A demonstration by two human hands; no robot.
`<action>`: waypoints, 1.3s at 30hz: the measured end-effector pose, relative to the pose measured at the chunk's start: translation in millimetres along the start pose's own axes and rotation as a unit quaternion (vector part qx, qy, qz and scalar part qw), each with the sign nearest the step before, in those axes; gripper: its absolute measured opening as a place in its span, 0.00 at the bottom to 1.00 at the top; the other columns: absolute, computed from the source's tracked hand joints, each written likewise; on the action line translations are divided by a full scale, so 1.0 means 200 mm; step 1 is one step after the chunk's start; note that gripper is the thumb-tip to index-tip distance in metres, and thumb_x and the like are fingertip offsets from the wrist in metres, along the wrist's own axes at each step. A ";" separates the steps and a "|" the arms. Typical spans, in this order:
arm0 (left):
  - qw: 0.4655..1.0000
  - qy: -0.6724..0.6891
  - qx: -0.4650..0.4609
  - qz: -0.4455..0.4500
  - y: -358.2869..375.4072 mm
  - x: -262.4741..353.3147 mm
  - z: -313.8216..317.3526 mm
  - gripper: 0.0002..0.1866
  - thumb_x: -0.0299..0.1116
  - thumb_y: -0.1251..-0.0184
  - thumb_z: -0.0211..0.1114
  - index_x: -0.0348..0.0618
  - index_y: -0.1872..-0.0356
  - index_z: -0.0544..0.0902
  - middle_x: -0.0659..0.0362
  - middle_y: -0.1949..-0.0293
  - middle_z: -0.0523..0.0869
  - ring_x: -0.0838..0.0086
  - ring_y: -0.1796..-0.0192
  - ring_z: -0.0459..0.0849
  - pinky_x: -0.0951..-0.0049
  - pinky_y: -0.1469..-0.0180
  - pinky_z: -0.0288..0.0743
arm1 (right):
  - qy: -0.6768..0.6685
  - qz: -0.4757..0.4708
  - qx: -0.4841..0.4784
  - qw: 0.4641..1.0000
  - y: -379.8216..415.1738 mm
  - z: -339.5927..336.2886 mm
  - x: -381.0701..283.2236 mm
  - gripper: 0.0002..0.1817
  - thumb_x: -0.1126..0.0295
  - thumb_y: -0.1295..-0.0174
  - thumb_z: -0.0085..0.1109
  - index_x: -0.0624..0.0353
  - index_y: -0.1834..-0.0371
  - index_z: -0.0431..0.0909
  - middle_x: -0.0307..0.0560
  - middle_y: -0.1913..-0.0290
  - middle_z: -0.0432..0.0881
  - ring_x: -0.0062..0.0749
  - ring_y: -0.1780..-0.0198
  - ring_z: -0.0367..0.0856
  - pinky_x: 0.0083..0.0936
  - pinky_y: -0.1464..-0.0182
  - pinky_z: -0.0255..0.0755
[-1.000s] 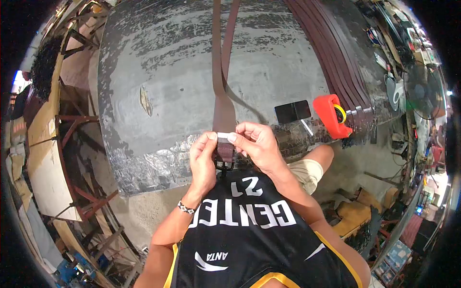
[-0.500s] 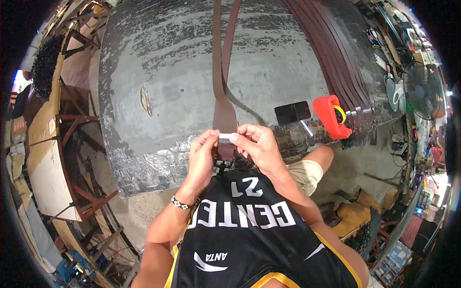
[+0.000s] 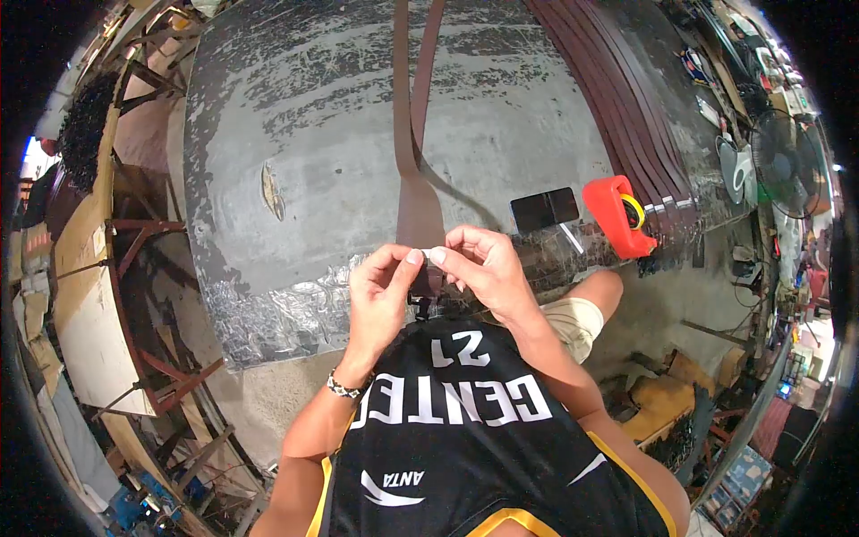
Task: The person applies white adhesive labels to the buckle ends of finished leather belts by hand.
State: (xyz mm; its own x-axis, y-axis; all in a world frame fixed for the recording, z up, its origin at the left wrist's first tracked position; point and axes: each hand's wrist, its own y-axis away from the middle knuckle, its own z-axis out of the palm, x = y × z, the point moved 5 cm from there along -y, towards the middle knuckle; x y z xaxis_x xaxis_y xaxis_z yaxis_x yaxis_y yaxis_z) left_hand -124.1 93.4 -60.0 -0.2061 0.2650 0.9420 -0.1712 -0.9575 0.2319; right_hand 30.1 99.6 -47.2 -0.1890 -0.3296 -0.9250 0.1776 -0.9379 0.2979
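My left hand (image 3: 380, 285) and my right hand (image 3: 483, 271) meet just over the table's near edge. Both are closed, thumbs and forefingers pinching a short strip of white tape (image 3: 427, 252). Only a sliver of the tape shows between the thumb tips. It lies across the near end of a brown strap (image 3: 418, 210), which runs away over the table, with a second length (image 3: 424, 80) beside it. Around and below my fingers the strap's end is partly hidden.
On the grey, worn table (image 3: 322, 179), a phone (image 3: 545, 209) lies right of my hands beside a small white strip (image 3: 570, 238). A red tape dispenser (image 3: 610, 208) stands near several brown straps (image 3: 617, 116) with white bands. A fan (image 3: 787, 166) is at the far right.
My left thumb and fingers have slid rightward along the white tape, close to my right thumb. Less of the tape shows now. My right hand has hardly moved.
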 end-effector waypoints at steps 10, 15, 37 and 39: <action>1.000 0.005 -0.004 -0.025 -0.01 -0.01 0.00 0.08 0.30 0.27 0.62 0.35 0.63 0.84 0.66 0.67 0.84 0.85 0.64 0.79 0.82 0.60 0.72 | 0.067 0.003 -0.027 0.997 -0.03 -0.03 0.04 0.10 0.68 0.34 0.66 0.64 0.66 0.78 0.34 0.71 0.81 0.12 0.70 0.76 0.15 0.69 0.69; 1.000 0.014 0.009 -0.025 0.00 0.01 0.00 0.09 0.32 0.28 0.63 0.37 0.67 0.84 0.65 0.69 0.84 0.84 0.66 0.79 0.80 0.60 0.72 | 0.000 0.022 -0.066 0.998 -0.03 -0.04 0.04 0.06 0.72 0.34 0.64 0.64 0.63 0.81 0.36 0.70 0.81 0.16 0.70 0.78 0.15 0.68 0.73; 0.999 -0.028 -0.031 -0.016 0.00 0.02 -0.02 0.12 0.35 0.26 0.62 0.36 0.63 0.85 0.67 0.68 0.83 0.85 0.64 0.76 0.81 0.60 0.70 | 0.037 0.022 -0.062 0.997 -0.02 -0.04 0.05 0.11 0.66 0.35 0.67 0.59 0.71 0.77 0.31 0.74 0.76 0.12 0.74 0.72 0.14 0.72 0.67; 0.999 -0.020 -0.037 -0.024 0.01 0.04 -0.02 0.12 0.36 0.26 0.63 0.37 0.66 0.84 0.68 0.71 0.80 0.86 0.66 0.74 0.81 0.63 0.67 | 0.017 0.026 -0.064 0.997 -0.01 -0.03 0.04 0.11 0.65 0.36 0.67 0.58 0.71 0.78 0.31 0.74 0.77 0.12 0.74 0.72 0.14 0.72 0.67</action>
State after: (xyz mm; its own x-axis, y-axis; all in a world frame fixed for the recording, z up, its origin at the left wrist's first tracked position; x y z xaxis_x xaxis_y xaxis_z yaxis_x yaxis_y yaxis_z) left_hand -129.7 94.7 -53.8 -0.1581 0.3036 0.9396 -0.2507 -0.9327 0.2592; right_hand 34.6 99.5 -55.9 -0.1439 -0.3716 -0.9172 0.3077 -0.8977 0.3154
